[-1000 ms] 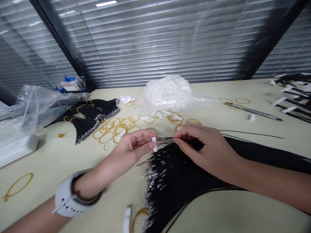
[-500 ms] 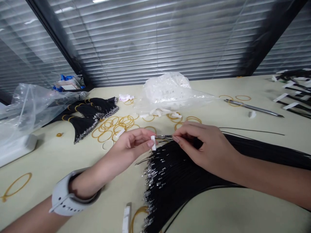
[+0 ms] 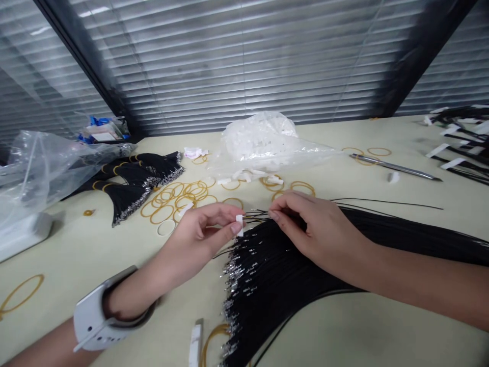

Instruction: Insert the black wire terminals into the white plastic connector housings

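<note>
The left hand (image 3: 204, 232) pinches a small white connector (image 3: 240, 230) between thumb and fingers; just beside it, the right hand (image 3: 317, 224) grasps thin black wires (image 3: 257, 214) that span the gap between both hands. A broad wire bundle (image 3: 282, 275) with metal tips lies under the right hand and runs off rightward. Beyond the fingertips, rubber bands (image 3: 196, 191) and a plastic bag (image 3: 263, 140) crowd toward the far edge of the table (image 3: 367, 331), below the blinds (image 3: 244, 66). Room to move shows beneath the bundle's curved lower edge and below the left forearm. Since half a second ago, both grips stay unchanged, the pinched wires look slightly more spread, and everything sits a little farther left in view.
</note>
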A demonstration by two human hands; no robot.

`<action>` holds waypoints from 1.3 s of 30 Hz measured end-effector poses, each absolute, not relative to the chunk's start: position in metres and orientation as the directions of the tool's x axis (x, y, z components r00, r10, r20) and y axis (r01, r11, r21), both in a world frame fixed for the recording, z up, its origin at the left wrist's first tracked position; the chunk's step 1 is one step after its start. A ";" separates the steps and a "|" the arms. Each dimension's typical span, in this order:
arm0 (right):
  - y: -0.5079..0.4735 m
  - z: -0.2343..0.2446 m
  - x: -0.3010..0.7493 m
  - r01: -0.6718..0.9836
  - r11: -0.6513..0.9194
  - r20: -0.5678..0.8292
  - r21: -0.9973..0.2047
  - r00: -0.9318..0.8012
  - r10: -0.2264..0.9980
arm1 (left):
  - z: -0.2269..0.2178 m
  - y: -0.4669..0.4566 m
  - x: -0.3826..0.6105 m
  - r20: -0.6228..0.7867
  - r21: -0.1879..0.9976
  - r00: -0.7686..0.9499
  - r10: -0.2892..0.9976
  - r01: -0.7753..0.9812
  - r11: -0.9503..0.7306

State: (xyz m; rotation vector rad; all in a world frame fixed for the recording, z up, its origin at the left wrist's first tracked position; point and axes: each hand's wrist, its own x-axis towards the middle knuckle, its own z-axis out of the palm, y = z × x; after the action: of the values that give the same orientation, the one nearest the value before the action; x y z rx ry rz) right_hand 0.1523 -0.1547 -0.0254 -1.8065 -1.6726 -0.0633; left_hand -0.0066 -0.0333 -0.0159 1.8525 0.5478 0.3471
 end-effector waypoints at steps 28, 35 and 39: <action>-0.158 -0.027 0.148 0.926 0.262 0.604 -0.271 -0.048 0.796 | -0.015 -0.043 -0.008 0.031 0.957 0.861 0.508 0.121 -0.263; -0.158 -0.027 0.150 0.969 0.227 0.647 -0.095 -0.113 0.754 | -0.017 -0.038 -0.005 0.048 0.946 0.845 0.533 0.134 -0.297; -0.158 -0.030 0.151 0.976 0.205 0.604 -0.080 -0.116 0.789 | -0.015 -0.038 -0.004 0.022 0.950 0.840 0.541 0.150 -0.273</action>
State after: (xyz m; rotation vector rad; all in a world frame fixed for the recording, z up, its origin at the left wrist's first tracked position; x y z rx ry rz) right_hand 0.1506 -0.1578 -0.0296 -1.6334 -1.9567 -0.4626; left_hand -0.0040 -0.0383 -0.0155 1.8343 0.5237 0.4108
